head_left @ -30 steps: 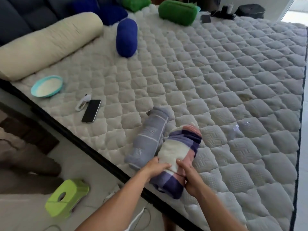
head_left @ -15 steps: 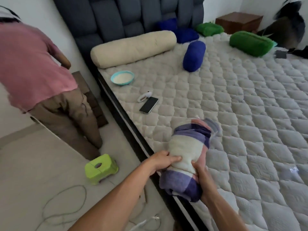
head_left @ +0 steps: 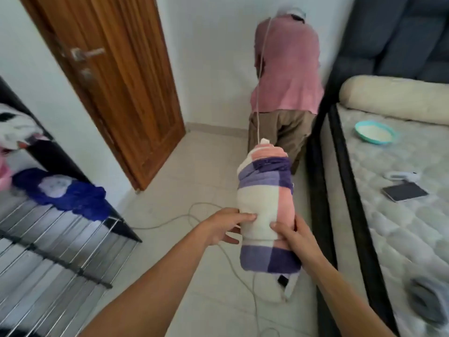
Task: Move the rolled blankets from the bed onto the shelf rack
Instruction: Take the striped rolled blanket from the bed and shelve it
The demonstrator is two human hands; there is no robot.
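Hands first: left hand [head_left: 224, 226] and right hand [head_left: 292, 235] both clamped on one checked rolled blanket [head_left: 264, 210], left from its left side, right from its right and underneath, thumb across the white band. Roll is held in the air over the tiled floor [head_left: 194, 166], between the shelf rack [head_left: 56, 246] on the left and the bed [head_left: 401, 215] on the right, touching neither. Rack: wire shelves in a dark frame; nearest wire shelf bare where visible, one blue bundle [head_left: 70, 193] sits at its far end, blurred white and pink fabric [head_left: 14, 132] on a higher level, count there unreadable. Under the roll, a white object with a dark patch on the floor, cannot tell what it is. One white cable [head_left: 170, 218] loops across the tiles. On the mattress: one grey roll [head_left: 427, 302] at the near edge, partly cut off; one phone [head_left: 404, 192] face up with a small white device [head_left: 401, 176] just beside it; one teal bowl [head_left: 375, 132] holding something white; one cream bolster [head_left: 393, 98] against the dark headboard. Far: one wooden door [head_left: 114, 76], shut, and one person in a pink shirt [head_left: 288, 69] bent over by the wall.
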